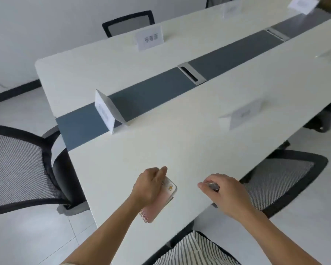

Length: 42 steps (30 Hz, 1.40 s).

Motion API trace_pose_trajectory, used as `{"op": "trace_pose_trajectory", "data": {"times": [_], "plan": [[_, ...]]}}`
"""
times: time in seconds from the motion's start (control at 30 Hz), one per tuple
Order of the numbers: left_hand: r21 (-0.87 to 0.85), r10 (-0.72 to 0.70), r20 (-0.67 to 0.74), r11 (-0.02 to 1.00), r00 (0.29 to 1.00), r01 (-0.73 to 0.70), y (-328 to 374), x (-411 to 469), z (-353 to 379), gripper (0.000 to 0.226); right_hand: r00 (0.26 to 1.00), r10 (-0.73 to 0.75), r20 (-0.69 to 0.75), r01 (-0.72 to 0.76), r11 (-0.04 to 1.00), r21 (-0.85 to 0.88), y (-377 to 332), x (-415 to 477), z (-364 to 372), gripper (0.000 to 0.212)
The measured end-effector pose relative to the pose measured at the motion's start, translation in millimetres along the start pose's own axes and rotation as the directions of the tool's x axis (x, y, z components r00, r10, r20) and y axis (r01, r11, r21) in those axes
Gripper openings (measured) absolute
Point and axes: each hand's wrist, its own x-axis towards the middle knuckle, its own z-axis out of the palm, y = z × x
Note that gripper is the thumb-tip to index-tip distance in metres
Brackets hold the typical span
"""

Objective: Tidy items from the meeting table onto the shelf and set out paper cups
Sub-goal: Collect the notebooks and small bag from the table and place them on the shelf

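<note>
A small pink spiral-bound notebook (165,197) lies near the front edge of the white meeting table (180,142), and my left hand (149,185) grips its upper end. My right hand (223,192) is closed around a thin dark pen-like object (212,186), held just above the table to the right of the notebook. Most of that object is hidden in my fist. No shelf or paper cups are in view.
Several white name cards stand on the table: one tent card (108,111) on the dark centre strip, one (241,114) to the right, one (149,38) at the far side. Black mesh chairs sit at left (17,167), at right (281,180) and behind the table (129,22).
</note>
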Motion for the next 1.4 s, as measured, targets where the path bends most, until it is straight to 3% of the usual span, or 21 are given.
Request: {"op": "trace_pose_trajectory", "data": {"times": [0.07,0.13,0.37,0.5,0.67,0.8,1.1,1.23,1.4], "plan": [[0.239,0.062,0.115,0.967,0.991,-0.088,5,-8,25,0.050,0.994,0.101,-0.035,-0.099,0.994,0.055,25,-28,-4,0.032],[0.357,0.083,0.221,0.921,0.972,-0.160,13,-19,47,0.049,0.976,0.202,-0.079,-0.192,0.975,0.115,48,-56,-8,0.030],[0.488,0.162,0.427,0.787,0.890,-0.377,65,-48,138,0.043,0.856,0.492,-0.159,-0.427,0.846,0.320,138,-159,-35,0.027],[0.475,0.164,0.484,0.776,0.859,-0.415,94,-58,211,0.045,0.756,0.639,-0.140,-0.536,0.728,0.429,208,-217,-49,0.025],[0.276,0.178,0.602,0.868,0.778,-0.412,150,-82,331,0.048,0.620,0.770,-0.151,-0.608,0.593,0.528,314,-278,-84,0.026],[0.218,0.160,0.701,0.880,0.695,-0.423,198,-90,409,0.049,0.544,0.817,-0.191,-0.555,0.521,0.648,384,-301,-114,0.024],[0.212,0.090,0.702,0.920,0.707,-0.328,314,-15,544,0.047,0.518,0.836,-0.181,-0.359,0.404,0.841,525,-256,-183,0.024],[0.159,0.076,0.709,0.952,0.701,-0.263,394,25,618,0.043,0.480,0.857,-0.188,-0.344,0.381,0.858,599,-224,-248,0.026],[0.126,0.121,0.743,0.941,0.658,-0.315,519,63,705,0.041,0.449,0.872,-0.198,-0.199,0.314,0.928,677,-193,-347,0.024]]}}
